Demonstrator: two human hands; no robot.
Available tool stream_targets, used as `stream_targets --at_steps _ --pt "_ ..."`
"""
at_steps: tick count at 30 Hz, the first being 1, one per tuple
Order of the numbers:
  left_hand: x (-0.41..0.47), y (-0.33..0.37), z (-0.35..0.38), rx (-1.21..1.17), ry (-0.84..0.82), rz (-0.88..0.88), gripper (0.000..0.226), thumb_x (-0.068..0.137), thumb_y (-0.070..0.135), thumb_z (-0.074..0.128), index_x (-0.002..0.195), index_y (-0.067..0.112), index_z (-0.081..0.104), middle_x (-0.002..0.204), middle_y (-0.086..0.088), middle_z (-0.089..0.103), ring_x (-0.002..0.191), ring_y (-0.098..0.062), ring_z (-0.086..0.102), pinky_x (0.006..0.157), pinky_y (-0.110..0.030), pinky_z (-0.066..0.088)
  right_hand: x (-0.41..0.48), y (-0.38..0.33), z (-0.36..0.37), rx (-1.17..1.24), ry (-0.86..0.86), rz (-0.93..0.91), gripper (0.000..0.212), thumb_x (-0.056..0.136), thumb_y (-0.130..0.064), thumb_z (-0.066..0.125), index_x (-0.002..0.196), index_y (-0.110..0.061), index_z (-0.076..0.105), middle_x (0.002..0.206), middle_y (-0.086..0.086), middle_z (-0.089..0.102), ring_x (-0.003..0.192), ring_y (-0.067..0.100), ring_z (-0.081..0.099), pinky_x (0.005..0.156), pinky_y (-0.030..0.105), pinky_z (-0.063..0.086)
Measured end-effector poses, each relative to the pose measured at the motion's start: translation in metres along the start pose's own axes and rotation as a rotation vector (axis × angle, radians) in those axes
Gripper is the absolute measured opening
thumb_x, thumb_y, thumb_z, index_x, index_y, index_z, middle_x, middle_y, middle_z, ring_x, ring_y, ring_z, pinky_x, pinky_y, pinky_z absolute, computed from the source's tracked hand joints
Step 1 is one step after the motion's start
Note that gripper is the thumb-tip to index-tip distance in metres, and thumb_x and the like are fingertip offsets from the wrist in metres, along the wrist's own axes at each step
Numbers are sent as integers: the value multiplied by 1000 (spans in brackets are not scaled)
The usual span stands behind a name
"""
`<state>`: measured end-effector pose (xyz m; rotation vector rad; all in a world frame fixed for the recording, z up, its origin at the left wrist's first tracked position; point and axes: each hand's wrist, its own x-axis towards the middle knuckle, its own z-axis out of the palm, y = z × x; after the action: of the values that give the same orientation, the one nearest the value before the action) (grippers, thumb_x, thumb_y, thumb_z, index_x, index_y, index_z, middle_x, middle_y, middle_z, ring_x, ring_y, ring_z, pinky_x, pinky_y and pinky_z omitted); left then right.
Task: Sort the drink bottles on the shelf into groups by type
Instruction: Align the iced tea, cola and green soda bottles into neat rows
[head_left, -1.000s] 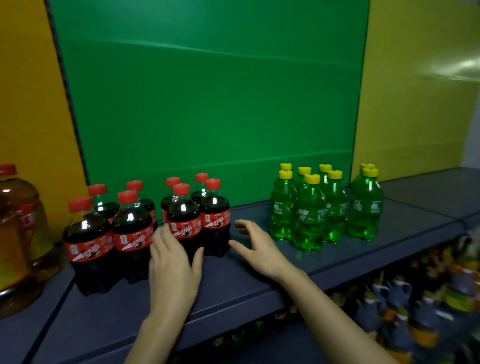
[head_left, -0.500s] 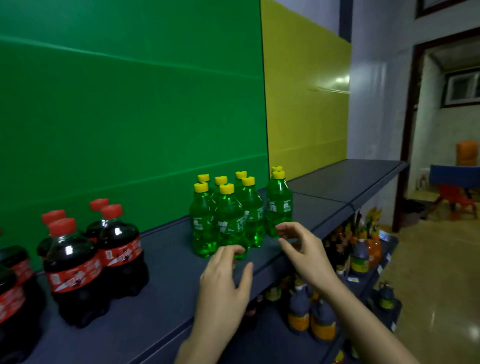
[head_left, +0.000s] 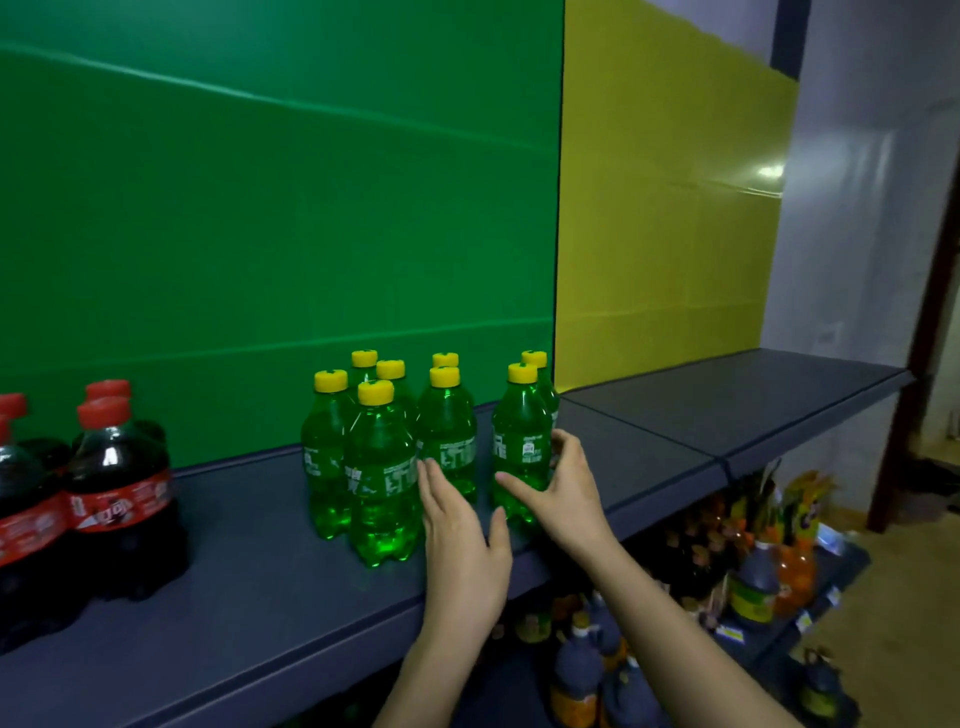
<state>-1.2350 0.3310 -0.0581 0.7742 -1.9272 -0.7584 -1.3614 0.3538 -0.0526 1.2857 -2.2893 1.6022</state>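
While the right grip (head_left: 563, 493) clasps a yellow-capped green plastic bottle (head_left: 522, 441) at three o'clock of the green cluster (head_left: 382, 467), the left grip (head_left: 462, 535) is open. Its fingers are straight.

Just 1 view, worn on the head. Looks forward and a bit down at the shelf (head_left: 249, 561), from close by, slightly above it.

Both hands have left the cola bottles (head_left: 119, 478). The right hand (head_left: 563, 493) has reached forward and now curls round the end green bottle (head_left: 522, 441). The left hand (head_left: 462, 530), fingers straight, has come up just left of it.
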Motion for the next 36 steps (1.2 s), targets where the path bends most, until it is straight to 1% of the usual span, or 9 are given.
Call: stream_targets --at_steps 3,9,13,18,20,24,29,32,36 --pt "3 1 16 84 111 6 76 92 17 51 146 3 0 156 -6 -9 145 -21 2 113 -25 11 11 9 0 6 -44 -48 82 70 -46 73 133 -12 33 135 5 45 124 21 44 100 38 40" --pt "6 9 46 196 298 263 45 86 4 55 129 12 41 133 -6 42 123 -14 35 101 -14 20 25 26 -3 29 -105 -93 80 71 -51 71 133 -16 35 131 1 51 119 18 49 96 38 44" --pt "16 19 64 168 197 181 47 94 18 45 138 12 30 140 1 34 130 -12 34 97 -12 22 35 39 -16 48 -166 -198 65 77 -46 67 130 -20 40 117 -7 46 100 9 49 81 29 45" --pt "35 19 69 165 139 70 63 93 27 50 143 8 18 145 -5 29 133 -19 34 104 -23 28 62 57 -29 290 -216 -219 17 84 -17 55 100 -22 51 104 -1 48 80 -1 46 73 12 36" --pt "43 15 71 172 100 4 69 90 28 55 143 7 17 146 -6 33 130 -23 39 102 -24 31 79 65 -27 311 -221 -183 31 83 -7 59 106 -20 44 108 0 46 88 4 46 77 14 37" --pt "57 7 75 161 79 -26 67 85 29 63 137 10 26 135 -4 46 113 -26 53 86 -23 36 109 73 -15 436 -575 -97 70 82 -2 62 138 -17 22 134 -1 39 125 13 39 98 15 37" --pt "78 0 81 135 40 -59 58 77 26 69 123 13 35 121 -5 53 106 -27 54 77 -23 36 135 88 -13 451 -624 -83 63 77 -4 70 130 -14 38 129 1 53 123 14 49 98 20 43" --pt "92 3 88 261 90 -58 66 71 45 73 115 9 41 109 -2 40 110 -21 47 86 -24 34 146 98 -22 413 -597 -81 64 77 -9 72 131 -13 38 129 0 53 121 11 49 81 2 43" --pt "109 8 99 278 59 -111 76 67 45 76 118 6 35 123 -8 47 118 -25 47 93 -30 37 162 110 -39 354 -593 -71 65 80 -13 69 134 -15 33 125 -10 42 123 7 38 88 9 36"
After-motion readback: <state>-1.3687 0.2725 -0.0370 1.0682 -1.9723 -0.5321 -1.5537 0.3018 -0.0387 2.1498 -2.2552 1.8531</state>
